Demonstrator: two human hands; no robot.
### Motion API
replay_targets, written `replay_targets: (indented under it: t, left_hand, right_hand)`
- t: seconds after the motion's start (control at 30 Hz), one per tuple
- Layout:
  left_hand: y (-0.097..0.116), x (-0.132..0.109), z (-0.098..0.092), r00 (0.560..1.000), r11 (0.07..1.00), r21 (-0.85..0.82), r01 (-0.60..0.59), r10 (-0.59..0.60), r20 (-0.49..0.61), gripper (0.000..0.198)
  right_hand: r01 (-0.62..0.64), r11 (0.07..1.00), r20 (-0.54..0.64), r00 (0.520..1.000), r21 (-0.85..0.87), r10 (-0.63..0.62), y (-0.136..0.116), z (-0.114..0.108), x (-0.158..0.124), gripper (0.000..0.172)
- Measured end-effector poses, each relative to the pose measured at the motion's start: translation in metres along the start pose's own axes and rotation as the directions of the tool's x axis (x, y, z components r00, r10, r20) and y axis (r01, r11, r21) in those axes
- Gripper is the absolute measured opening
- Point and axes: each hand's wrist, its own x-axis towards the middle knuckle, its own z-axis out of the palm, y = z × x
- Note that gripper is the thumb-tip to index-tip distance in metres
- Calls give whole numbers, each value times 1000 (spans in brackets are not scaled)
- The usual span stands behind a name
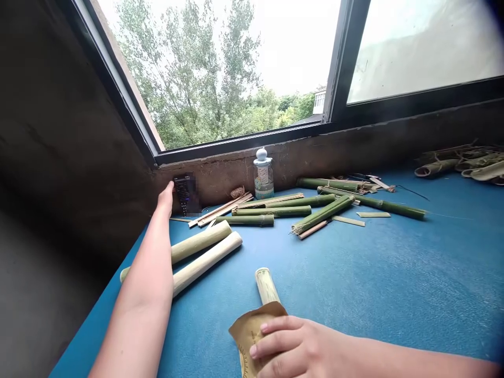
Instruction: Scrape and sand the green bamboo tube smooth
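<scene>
My left hand reaches far forward, fingers stretched out, touching a dark phone propped against the wall under the window. My right hand rests low in the view, fingers curled over a piece of brown sandpaper wrapped round the near end of a short pale bamboo piece lying on the blue table. Two peeled bamboo tubes lie beside my left forearm.
Several green bamboo sticks and thin strips are scattered along the far side. A small clear bottle stands by the wall. More bamboo pieces pile at the far right. A window runs above; a dark wall closes the left.
</scene>
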Motion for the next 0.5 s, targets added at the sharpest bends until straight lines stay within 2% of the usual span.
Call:
replay_targets:
  t: [0.13,0.33,0.43,0.5]
  left_hand:
    - [5,-3,0,996,996,-34,79,-81,-37,36]
    - [5,-2,3,995,995,-46,92,-94,-31,34]
    - [-2,2,4,996,995,-58,80,-82,-32,35]
    - [-7,5,3,997,995,-64,74,-76,-32,37]
  right_hand:
    - [-35,999,48,998,35,33,-3,-5,1,29]
    - [-83,990,97,993,113,72,-8,-9,2,31]
    - [-89,984,101,992,153,75,-9,-26,8,34]
    - [-172,968,100,983,183,156,-9,-44,16,33]
